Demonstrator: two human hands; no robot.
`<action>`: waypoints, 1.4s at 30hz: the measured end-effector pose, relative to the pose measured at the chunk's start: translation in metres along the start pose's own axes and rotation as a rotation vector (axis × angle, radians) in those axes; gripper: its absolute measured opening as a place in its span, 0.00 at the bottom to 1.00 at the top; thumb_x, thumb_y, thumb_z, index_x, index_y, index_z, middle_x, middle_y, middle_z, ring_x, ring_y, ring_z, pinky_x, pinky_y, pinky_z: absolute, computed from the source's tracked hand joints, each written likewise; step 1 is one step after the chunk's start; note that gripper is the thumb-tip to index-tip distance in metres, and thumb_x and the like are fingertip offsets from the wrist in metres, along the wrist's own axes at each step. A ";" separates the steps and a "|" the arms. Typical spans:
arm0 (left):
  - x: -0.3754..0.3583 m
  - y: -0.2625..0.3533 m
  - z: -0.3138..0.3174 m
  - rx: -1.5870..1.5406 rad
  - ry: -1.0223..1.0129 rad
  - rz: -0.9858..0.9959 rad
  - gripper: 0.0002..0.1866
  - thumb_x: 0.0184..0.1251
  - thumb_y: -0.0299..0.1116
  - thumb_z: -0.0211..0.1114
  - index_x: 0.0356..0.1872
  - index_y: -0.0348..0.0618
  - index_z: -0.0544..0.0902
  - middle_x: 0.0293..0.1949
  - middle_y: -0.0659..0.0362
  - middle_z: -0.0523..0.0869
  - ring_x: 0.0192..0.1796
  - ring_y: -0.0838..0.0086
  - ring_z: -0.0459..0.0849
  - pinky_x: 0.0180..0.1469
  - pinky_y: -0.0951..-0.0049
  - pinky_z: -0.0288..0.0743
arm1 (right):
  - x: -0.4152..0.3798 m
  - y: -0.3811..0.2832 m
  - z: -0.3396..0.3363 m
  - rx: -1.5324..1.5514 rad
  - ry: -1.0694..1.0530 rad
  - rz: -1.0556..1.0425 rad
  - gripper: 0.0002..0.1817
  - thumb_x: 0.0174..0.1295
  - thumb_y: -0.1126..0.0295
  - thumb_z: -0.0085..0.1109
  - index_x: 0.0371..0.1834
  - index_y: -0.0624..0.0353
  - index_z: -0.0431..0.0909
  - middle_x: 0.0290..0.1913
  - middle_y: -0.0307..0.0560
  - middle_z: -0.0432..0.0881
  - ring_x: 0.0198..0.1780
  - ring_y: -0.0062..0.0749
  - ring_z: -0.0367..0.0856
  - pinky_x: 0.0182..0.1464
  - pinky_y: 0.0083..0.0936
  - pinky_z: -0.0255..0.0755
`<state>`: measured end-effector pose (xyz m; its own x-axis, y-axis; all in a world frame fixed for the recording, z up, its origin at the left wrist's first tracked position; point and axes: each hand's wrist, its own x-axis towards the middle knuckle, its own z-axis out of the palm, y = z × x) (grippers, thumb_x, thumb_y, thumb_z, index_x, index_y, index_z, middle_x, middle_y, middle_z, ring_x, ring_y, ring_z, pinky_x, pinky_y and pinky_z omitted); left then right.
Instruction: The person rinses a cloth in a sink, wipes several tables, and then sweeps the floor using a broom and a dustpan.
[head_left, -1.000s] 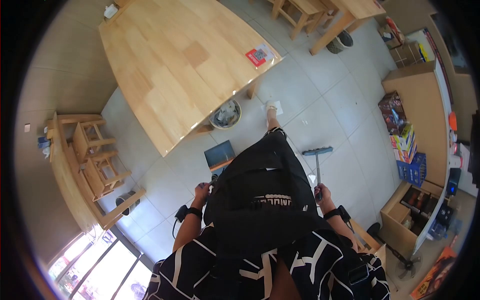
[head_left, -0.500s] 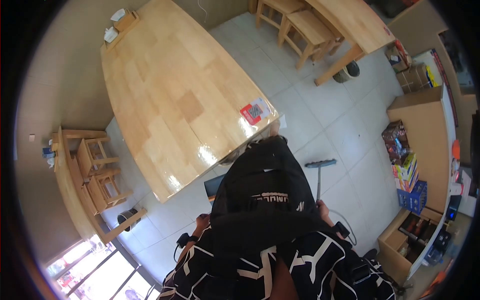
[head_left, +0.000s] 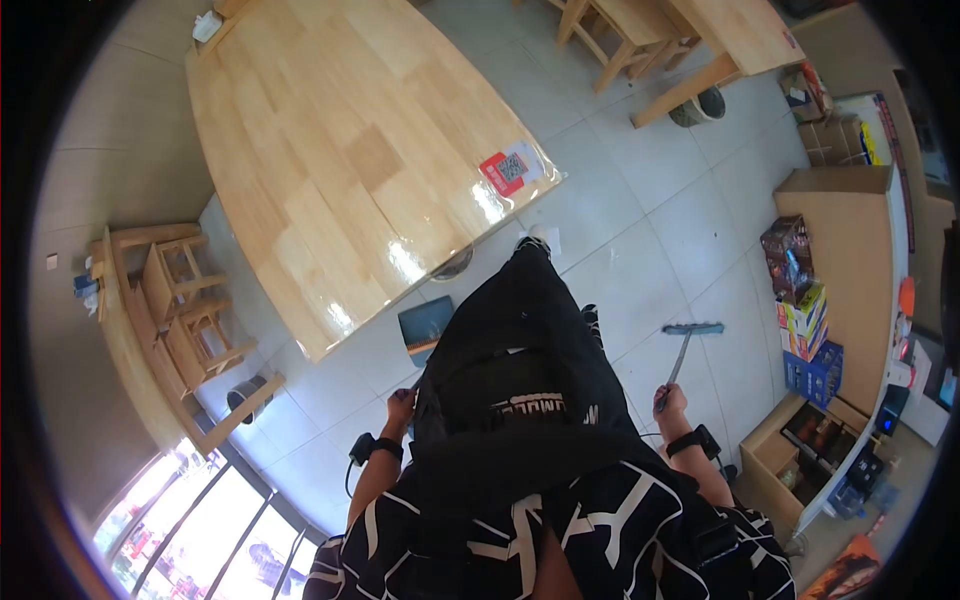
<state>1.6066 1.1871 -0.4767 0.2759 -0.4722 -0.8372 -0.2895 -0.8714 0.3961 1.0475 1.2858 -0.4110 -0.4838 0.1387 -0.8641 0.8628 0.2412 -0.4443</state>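
In my right hand [head_left: 672, 402], fingers wrapped round it, is the grey stick of a broom [head_left: 692, 328]. Its blue-grey head rests on the tiled floor, out to my right. At my left side, my left hand [head_left: 400, 406] is closed on the handle of a dark blue-grey dustpan [head_left: 426, 322], which hangs or stands close to the floor beside the table. Part of the dustpan is hidden behind my black apron [head_left: 510, 350]. Both wrists carry black straps with small boxes.
Ahead left stands a large wooden table [head_left: 320, 150] with a red and white code card [head_left: 510, 168] at its corner. Wooden stools [head_left: 205, 340] and a bin [head_left: 250, 398] are on the left. To the right are a counter [head_left: 845, 220], boxes [head_left: 803, 320] and a blue crate [head_left: 815, 372].
The broom head has moved to the right, and my right hand has come out further forward. More of the dustpan shows at my left. My view has shifted forward, with one shoe now visible.
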 end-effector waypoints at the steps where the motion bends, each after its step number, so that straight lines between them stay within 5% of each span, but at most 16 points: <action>1: -0.007 0.002 -0.001 -0.048 -0.015 -0.003 0.04 0.53 0.31 0.58 0.24 0.42 0.76 0.17 0.64 0.72 0.18 0.80 0.68 0.18 0.79 0.64 | -0.001 -0.004 -0.004 -0.007 0.011 0.007 0.05 0.53 0.78 0.40 0.23 0.54 0.62 0.16 0.39 0.63 0.14 0.20 0.62 0.12 0.12 0.60; 9: 0.005 0.015 -0.004 0.012 -0.021 -0.017 0.05 0.52 0.30 0.59 0.25 0.40 0.74 0.16 0.64 0.71 0.14 0.80 0.66 0.15 0.79 0.61 | -0.018 0.012 0.000 -0.042 -0.104 -0.134 0.09 0.56 0.76 0.42 0.41 0.55 0.62 0.19 0.40 0.65 0.16 0.20 0.64 0.12 0.12 0.60; 12: 0.004 0.014 -0.017 0.043 -0.051 0.041 0.05 0.52 0.30 0.59 0.23 0.40 0.74 0.15 0.64 0.71 0.13 0.80 0.66 0.13 0.79 0.59 | -0.036 0.023 0.006 -0.029 -0.081 -0.176 0.03 0.56 0.74 0.42 0.32 0.53 0.62 0.18 0.39 0.64 0.14 0.19 0.62 0.12 0.11 0.59; 19: 0.008 0.005 -0.030 -0.025 -0.109 0.098 0.06 0.53 0.32 0.59 0.23 0.41 0.76 0.14 0.65 0.70 0.12 0.81 0.65 0.12 0.80 0.59 | -0.064 0.057 0.006 -0.035 -0.186 -0.131 0.06 0.55 0.74 0.43 0.36 0.52 0.61 0.18 0.39 0.64 0.15 0.19 0.63 0.12 0.11 0.59; 21: 0.012 0.010 -0.027 0.141 -0.040 0.120 0.08 0.52 0.34 0.59 0.23 0.40 0.76 0.15 0.64 0.72 0.16 0.80 0.69 0.16 0.78 0.63 | -0.077 0.064 0.005 -0.088 -0.173 -0.110 0.18 0.55 0.74 0.45 0.51 0.54 0.59 0.19 0.41 0.66 0.15 0.20 0.64 0.12 0.12 0.60; 22: 0.016 0.013 -0.026 0.276 -0.036 0.215 0.11 0.50 0.36 0.59 0.23 0.38 0.77 0.18 0.62 0.76 0.21 0.78 0.73 0.23 0.76 0.66 | -0.083 0.062 0.005 -0.063 -0.177 -0.092 0.10 0.55 0.74 0.45 0.41 0.53 0.62 0.19 0.40 0.66 0.15 0.19 0.63 0.12 0.11 0.60; 25: 0.016 0.030 -0.022 0.333 -0.040 0.189 0.12 0.50 0.37 0.59 0.23 0.36 0.77 0.20 0.59 0.78 0.24 0.77 0.75 0.27 0.74 0.67 | -0.081 0.049 0.004 0.017 -0.230 0.045 0.04 0.56 0.74 0.44 0.34 0.53 0.62 0.19 0.39 0.65 0.15 0.17 0.63 0.12 0.10 0.60; 30: 0.030 0.044 -0.018 0.293 -0.066 0.219 0.11 0.49 0.36 0.60 0.23 0.37 0.77 0.19 0.58 0.78 0.23 0.74 0.76 0.27 0.73 0.69 | -0.055 0.051 -0.001 0.068 -0.277 0.099 0.03 0.56 0.74 0.42 0.27 0.52 0.62 0.18 0.37 0.64 0.15 0.17 0.63 0.12 0.09 0.60; 32: 0.047 0.024 -0.019 0.288 -0.069 0.268 0.11 0.49 0.36 0.60 0.23 0.37 0.77 0.18 0.58 0.78 0.21 0.73 0.76 0.25 0.73 0.69 | -0.059 0.054 0.001 0.014 -0.227 -0.030 0.06 0.58 0.72 0.41 0.23 0.54 0.61 0.17 0.37 0.64 0.14 0.16 0.61 0.13 0.08 0.61; 37: 0.047 0.013 -0.034 0.155 -0.086 0.140 0.09 0.49 0.33 0.58 0.22 0.36 0.76 0.15 0.59 0.75 0.11 0.75 0.71 0.14 0.74 0.67 | -0.087 0.046 0.000 -0.041 -0.175 -0.116 0.06 0.57 0.74 0.40 0.23 0.55 0.61 0.17 0.38 0.63 0.14 0.16 0.61 0.13 0.08 0.61; 42: 0.029 0.025 -0.032 0.118 -0.073 0.101 0.08 0.50 0.32 0.59 0.24 0.37 0.75 0.14 0.60 0.73 0.11 0.76 0.70 0.13 0.76 0.65 | -0.090 0.008 0.019 0.073 -0.201 -0.033 0.07 0.58 0.73 0.40 0.23 0.56 0.61 0.17 0.38 0.64 0.14 0.15 0.60 0.13 0.06 0.61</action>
<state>1.6372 1.1478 -0.4789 0.1742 -0.5415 -0.8224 -0.4193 -0.7965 0.4357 1.1010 1.2572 -0.3413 -0.4794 -0.0642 -0.8752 0.8587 0.1716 -0.4829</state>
